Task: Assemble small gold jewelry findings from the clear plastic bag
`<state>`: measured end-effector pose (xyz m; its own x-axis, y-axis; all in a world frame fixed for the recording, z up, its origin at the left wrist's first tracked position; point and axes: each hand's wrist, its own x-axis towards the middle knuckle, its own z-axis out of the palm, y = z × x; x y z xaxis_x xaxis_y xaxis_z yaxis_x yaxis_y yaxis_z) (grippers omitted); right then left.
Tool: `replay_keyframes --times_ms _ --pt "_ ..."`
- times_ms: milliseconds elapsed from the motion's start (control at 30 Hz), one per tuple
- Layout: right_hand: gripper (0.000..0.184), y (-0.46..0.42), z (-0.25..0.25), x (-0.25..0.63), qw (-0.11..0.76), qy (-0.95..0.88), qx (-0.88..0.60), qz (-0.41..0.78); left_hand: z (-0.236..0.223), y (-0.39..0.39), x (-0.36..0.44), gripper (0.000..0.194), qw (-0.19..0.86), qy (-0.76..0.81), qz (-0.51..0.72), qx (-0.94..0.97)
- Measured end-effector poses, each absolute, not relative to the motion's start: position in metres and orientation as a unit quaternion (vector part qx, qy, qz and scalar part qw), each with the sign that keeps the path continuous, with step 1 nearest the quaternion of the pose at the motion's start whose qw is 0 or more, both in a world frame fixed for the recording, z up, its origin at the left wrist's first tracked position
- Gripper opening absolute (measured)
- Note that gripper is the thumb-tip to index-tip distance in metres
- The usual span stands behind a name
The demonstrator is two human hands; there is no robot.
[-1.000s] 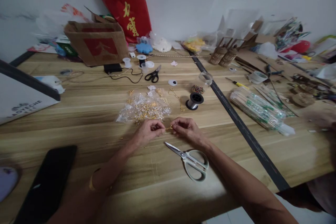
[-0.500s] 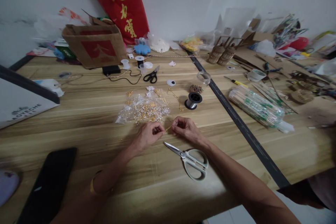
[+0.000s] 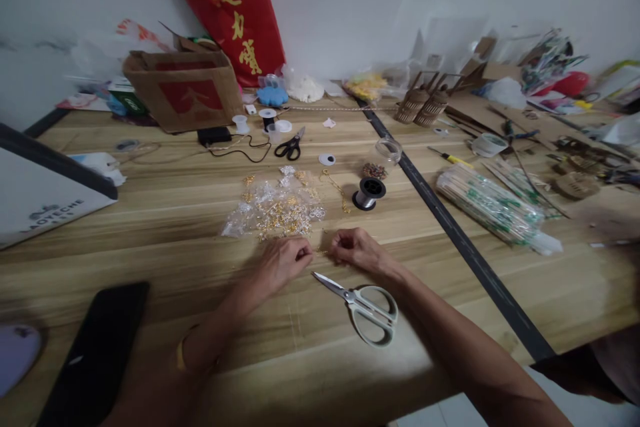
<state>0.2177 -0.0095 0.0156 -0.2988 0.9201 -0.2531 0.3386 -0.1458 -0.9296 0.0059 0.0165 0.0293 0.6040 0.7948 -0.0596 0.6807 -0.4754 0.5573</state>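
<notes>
A short gold chain [image 3: 321, 252] stretches between my two hands, low over the table. One end is pinched in the fingertips of my left hand [image 3: 290, 259]; the other is in the closed fingers of my right hand [image 3: 356, 250]. Just beyond them lies a heap of clear bags with gold and silver jewelry findings [image 3: 283, 205]. A second gold chain [image 3: 336, 190] rests on the wood near a spool of silver wire [image 3: 369, 193]. Scissors with pale green handles [image 3: 367, 307] lie right below my hands, blades toward the left.
Black scissors [image 3: 291, 145], a jar of small beads [image 3: 383, 159] and a paper bag [image 3: 185, 93] stand farther back. Bundled sticks in plastic [image 3: 487, 203] lie to the right. A black phone [image 3: 95, 350] and a white box [image 3: 50, 187] are at the left.
Both hands have lowered slightly toward the table, still holding the chain between them. The chain has gone from slanted to nearly level over the last half second.
</notes>
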Motion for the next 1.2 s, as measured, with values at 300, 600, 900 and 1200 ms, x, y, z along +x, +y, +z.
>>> replay_keyframes --times_ms 300,600,900,1200 --pt "0.015 -0.011 0.021 0.214 0.128 -0.714 -0.59 0.355 0.016 0.011 0.005 0.019 0.143 0.338 0.081 0.927" --pt "0.01 -0.014 0.026 0.208 0.097 -0.713 -0.622 0.308 0.012 0.014 0.004 0.017 0.139 0.331 0.122 0.925" --pt "0.005 -0.014 0.02 0.212 0.157 -0.716 -0.594 0.332 0.018 0.02 0.001 0.013 0.198 0.345 0.126 0.909" --pt "0.011 0.004 0.029 0.235 0.119 -0.748 -0.627 0.183 0.021 0.022 0.0 0.018 0.233 0.375 0.157 0.883"
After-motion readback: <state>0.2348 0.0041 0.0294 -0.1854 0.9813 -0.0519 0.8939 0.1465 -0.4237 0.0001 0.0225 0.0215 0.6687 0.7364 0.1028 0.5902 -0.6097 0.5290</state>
